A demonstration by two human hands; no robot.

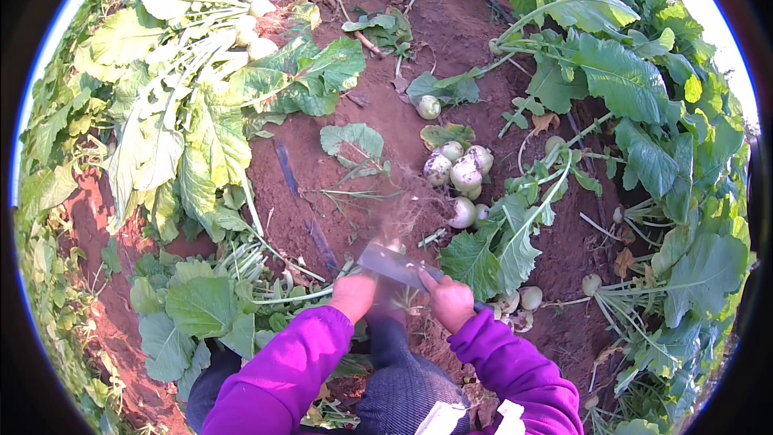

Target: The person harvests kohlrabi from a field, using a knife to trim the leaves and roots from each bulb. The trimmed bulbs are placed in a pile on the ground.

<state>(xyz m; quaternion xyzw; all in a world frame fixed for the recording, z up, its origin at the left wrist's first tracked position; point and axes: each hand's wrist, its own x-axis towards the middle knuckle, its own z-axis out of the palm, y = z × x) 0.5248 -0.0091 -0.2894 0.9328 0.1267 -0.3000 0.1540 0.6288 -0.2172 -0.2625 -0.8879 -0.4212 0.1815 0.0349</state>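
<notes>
My right hand [450, 301] grips the dark handle of a broad-bladed knife [395, 265], whose blade points left over the soil. My left hand [353, 295] is closed around leafy green stems [296, 296], right beside the blade's tip; a pale root shows partly behind the blade. The leaves [202, 308] of the bunch spread to the left. Ahead of the blade, thin roots look blurred. Just beyond, to the right, lies a small pile of round whitish turnips [466, 173], some with soil on them. More turnips [530, 298] lie by my right wrist.
Cut or pulled turnips with leaves [199, 127] are heaped at the upper left. Leafy plants [628, 84] line the right side. A dark drip line [296, 193] crosses the reddish soil [386, 96]. A single turnip [428, 107] lies farther ahead.
</notes>
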